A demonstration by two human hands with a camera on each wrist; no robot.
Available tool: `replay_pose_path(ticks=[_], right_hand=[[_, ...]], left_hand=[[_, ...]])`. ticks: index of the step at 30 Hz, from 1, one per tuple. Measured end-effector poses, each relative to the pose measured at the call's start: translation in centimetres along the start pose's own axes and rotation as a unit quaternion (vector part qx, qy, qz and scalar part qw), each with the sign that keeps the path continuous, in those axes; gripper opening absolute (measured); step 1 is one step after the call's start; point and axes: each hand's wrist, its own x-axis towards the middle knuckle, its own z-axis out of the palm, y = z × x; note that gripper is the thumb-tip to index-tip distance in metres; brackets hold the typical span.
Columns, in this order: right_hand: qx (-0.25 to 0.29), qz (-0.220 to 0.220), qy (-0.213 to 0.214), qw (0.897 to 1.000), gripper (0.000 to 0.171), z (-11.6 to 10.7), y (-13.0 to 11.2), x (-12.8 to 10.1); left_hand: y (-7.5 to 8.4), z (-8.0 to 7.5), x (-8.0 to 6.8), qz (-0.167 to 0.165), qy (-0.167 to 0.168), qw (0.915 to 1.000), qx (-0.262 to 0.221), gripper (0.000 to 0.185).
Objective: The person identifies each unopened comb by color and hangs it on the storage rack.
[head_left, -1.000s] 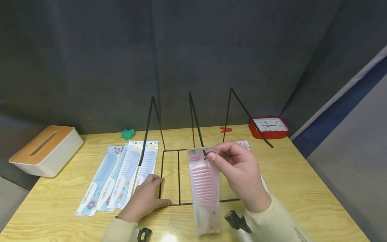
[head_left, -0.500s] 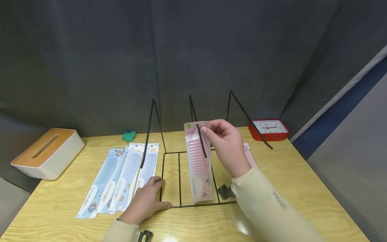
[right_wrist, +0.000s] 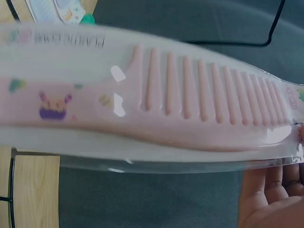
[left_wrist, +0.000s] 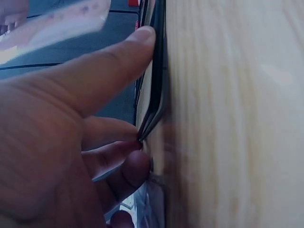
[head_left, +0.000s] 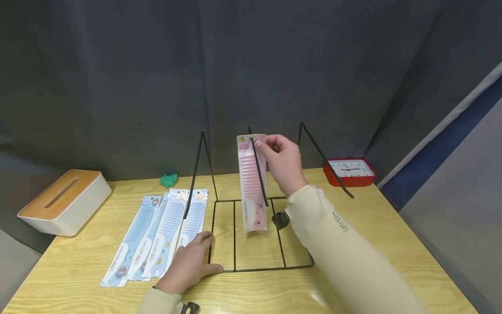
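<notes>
Head view: pink comb packet (head_left: 251,185), pinched by right hand (head_left: 283,162), now farther along middle prong (head_left: 259,172); left hand (head_left: 191,264) spread on rack (head_left: 234,235).

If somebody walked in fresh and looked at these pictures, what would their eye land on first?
Probably the pink packaged comb, pinched at its top right corner by the right hand, with the middle prong of the black wire rack coming through near its upper edge. Next might be the group of pale blue packaged combs on the table to the rack's left, and the bright red clock at the back right.
</notes>
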Motion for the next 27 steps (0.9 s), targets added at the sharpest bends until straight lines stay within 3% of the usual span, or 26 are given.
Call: replay_pose_path(ticks=[7, 12, 19, 27], right_hand=[[-0.005, 0.007, 0.014, 1.0, 0.028, 0.9, 0.1, 2.2], [-0.01, -0.007, -0.002, 1.0, 0.033, 1.0, 0.4, 2.4], [-0.07, -0.047, -0.011, 0.996, 0.039, -2.6, 3.4, 0.4], [-0.158, 0.036, -0.048, 0.986, 0.027, -6.3, 9.7, -2.4]], left_hand=[[-0.3, 0.1, 0.1, 0.022, 0.012, 0.9994, 0.026, 0.087], [-0.1, 0.2, -0.1, 0.007, 0.014, 0.9991, 0.04, 0.093], [0.7, 0.1, 0.0, 0.008, 0.008, 0.9992, 0.039, 0.095], [0.1, -0.2, -0.3, -0.005, 0.01, 0.9992, 0.039, 0.096]])
